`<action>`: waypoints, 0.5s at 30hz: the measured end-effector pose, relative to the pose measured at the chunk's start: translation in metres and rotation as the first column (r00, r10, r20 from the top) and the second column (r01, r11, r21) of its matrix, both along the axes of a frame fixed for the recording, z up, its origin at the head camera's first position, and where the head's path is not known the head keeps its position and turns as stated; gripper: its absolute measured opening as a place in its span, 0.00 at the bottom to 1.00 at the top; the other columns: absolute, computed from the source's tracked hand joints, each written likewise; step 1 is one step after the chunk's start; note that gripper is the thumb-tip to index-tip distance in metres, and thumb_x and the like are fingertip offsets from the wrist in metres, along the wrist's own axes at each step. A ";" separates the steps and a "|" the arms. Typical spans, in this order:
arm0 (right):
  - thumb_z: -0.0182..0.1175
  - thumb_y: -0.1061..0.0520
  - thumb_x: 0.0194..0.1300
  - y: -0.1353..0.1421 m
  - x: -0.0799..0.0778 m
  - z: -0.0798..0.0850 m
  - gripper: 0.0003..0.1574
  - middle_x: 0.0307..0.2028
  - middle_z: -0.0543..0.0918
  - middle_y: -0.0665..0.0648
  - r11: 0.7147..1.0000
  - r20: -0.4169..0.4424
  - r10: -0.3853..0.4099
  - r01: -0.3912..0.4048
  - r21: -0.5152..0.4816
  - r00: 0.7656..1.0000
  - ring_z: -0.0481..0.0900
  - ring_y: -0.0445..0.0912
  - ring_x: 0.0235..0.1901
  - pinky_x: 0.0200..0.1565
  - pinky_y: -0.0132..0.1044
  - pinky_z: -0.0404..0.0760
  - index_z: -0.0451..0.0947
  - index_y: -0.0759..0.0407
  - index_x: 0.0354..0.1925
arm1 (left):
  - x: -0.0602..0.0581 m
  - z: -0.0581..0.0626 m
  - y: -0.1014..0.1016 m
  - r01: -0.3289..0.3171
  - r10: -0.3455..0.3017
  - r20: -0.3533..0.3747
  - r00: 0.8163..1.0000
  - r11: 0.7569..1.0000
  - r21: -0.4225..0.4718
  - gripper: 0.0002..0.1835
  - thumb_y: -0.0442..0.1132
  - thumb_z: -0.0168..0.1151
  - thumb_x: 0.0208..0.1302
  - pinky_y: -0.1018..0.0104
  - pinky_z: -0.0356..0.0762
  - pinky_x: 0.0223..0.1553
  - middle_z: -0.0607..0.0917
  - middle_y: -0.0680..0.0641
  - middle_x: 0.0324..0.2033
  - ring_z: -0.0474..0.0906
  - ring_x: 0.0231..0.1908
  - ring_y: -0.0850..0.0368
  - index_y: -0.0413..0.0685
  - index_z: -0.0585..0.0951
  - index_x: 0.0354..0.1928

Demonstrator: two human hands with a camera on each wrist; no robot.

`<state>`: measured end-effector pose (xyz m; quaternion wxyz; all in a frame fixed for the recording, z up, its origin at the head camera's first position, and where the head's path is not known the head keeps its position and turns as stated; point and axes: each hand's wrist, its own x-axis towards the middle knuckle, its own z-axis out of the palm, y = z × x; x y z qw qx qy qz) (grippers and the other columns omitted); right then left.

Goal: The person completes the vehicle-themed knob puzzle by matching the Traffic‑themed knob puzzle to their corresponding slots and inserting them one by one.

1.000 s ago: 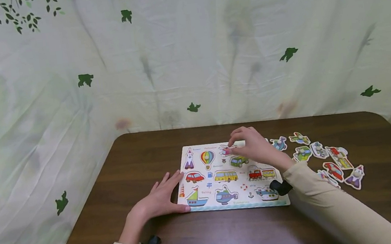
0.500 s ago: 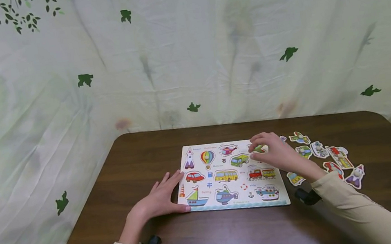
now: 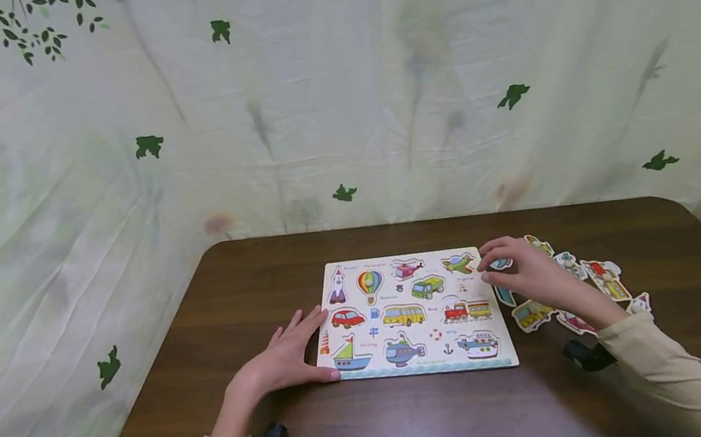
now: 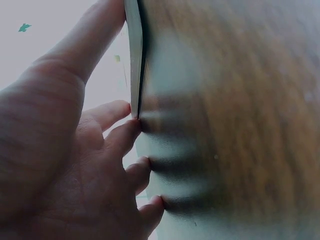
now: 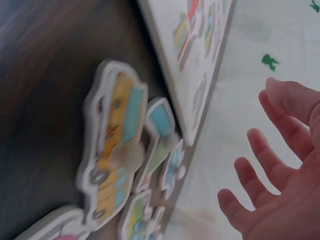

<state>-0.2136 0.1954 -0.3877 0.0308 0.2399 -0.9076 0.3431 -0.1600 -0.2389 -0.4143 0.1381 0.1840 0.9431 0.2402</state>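
A flat puzzle board [image 3: 410,371] with coloured vehicle pictures lies on the table. My left hand [image 3: 286,360] rests against its left edge, fingers spread; in the left wrist view the fingertips [image 4: 131,107] touch the board's side. My right hand [image 3: 526,270] is over the loose pieces just right of the board. In the right wrist view its fingers are loosely bent and hold nothing. Below it lies a yellow bus puzzle piece [image 5: 117,145] with a round knob [image 5: 128,155]. Beside that is a piece with a blue window [image 5: 161,119].
Several more vehicle pieces lie at the right, among them a red-and-yellow one [image 3: 606,278] and a pink-marked one [image 3: 575,322], partly behind the right arm. The brown table [image 3: 385,428] meets a pale leaf-printed cloth [image 3: 379,133] at its back edge.
My right hand has moved right, from over the helicopter picture past the plane picture to the loose pieces off the board's right edge. The left hand stays at the board.
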 end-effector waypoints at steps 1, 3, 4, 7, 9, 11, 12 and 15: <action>0.66 0.58 0.65 0.003 0.000 0.000 0.05 0.57 0.76 0.65 1.000 0.001 -0.007 0.007 0.006 1.000 0.71 0.61 0.57 0.51 0.58 0.74 0.84 0.57 0.40 | 0.000 0.000 0.000 0.001 -0.001 -0.001 1.000 1.000 0.001 0.57 0.63 0.73 0.49 0.34 0.38 0.68 0.55 0.43 0.75 0.40 0.74 0.38 0.46 0.58 0.75; 0.66 0.59 0.65 0.008 0.001 -0.002 0.06 0.57 0.76 0.66 1.000 0.003 -0.024 0.023 0.018 1.000 0.71 0.62 0.57 0.51 0.59 0.72 0.84 0.58 0.40 | 0.001 0.000 0.000 0.001 -0.001 -0.004 1.000 1.000 0.004 0.56 0.63 0.73 0.49 0.34 0.38 0.68 0.55 0.43 0.75 0.40 0.74 0.37 0.46 0.59 0.75; 0.66 0.59 0.65 0.011 0.002 -0.003 0.06 0.57 0.76 0.66 0.999 0.000 -0.032 0.032 0.022 0.999 0.71 0.62 0.58 0.51 0.60 0.72 0.84 0.58 0.41 | 0.001 0.000 0.000 0.001 -0.001 -0.005 1.000 1.000 0.003 0.56 0.63 0.73 0.49 0.34 0.38 0.68 0.55 0.43 0.75 0.40 0.74 0.37 0.46 0.59 0.75; 0.68 0.59 0.63 0.017 0.003 -0.006 0.06 0.56 0.78 0.66 0.998 0.003 -0.059 0.059 0.031 0.998 0.70 0.63 0.60 0.52 0.61 0.71 0.84 0.57 0.40 | 0.001 -0.001 -0.001 -0.001 0.001 -0.006 1.000 1.000 0.003 0.56 0.63 0.73 0.49 0.34 0.38 0.68 0.55 0.43 0.75 0.41 0.74 0.37 0.46 0.59 0.75; 0.69 0.60 0.61 0.020 0.002 -0.008 0.06 0.55 0.79 0.67 0.997 0.003 -0.068 0.068 0.034 0.998 0.69 0.64 0.61 0.55 0.63 0.68 0.85 0.58 0.39 | 0.001 -0.001 -0.001 -0.004 0.004 -0.005 1.000 1.000 0.002 0.56 0.63 0.73 0.49 0.34 0.39 0.68 0.56 0.43 0.75 0.41 0.74 0.37 0.46 0.59 0.75; 0.70 0.60 0.60 0.023 0.000 -0.010 0.06 0.53 0.80 0.67 0.996 -0.002 -0.075 0.075 0.051 0.997 0.68 0.66 0.62 0.57 0.64 0.66 0.85 0.59 0.37 | 0.001 -0.001 0.000 -0.006 0.006 -0.004 1.000 1.000 0.004 0.56 0.63 0.74 0.49 0.34 0.39 0.68 0.56 0.43 0.75 0.41 0.74 0.37 0.46 0.59 0.75; 0.70 0.60 0.60 0.024 0.000 -0.012 0.06 0.53 0.80 0.68 0.995 -0.008 -0.076 0.077 0.060 0.997 0.68 0.67 0.61 0.58 0.64 0.64 0.85 0.59 0.37 | 0.001 -0.001 0.000 -0.007 0.007 -0.003 1.000 1.000 0.007 0.56 0.63 0.74 0.49 0.34 0.39 0.68 0.56 0.42 0.75 0.41 0.74 0.37 0.46 0.59 0.75; 0.72 0.58 0.58 0.029 -0.002 -0.017 0.06 0.50 0.81 0.68 0.991 -0.046 -0.081 0.085 0.104 0.996 0.69 0.68 0.58 0.58 0.64 0.64 0.86 0.57 0.35 | 0.001 -0.001 0.000 -0.007 0.007 -0.003 1.000 1.000 0.014 0.56 0.62 0.74 0.49 0.33 0.38 0.68 0.56 0.42 0.75 0.41 0.74 0.37 0.46 0.59 0.75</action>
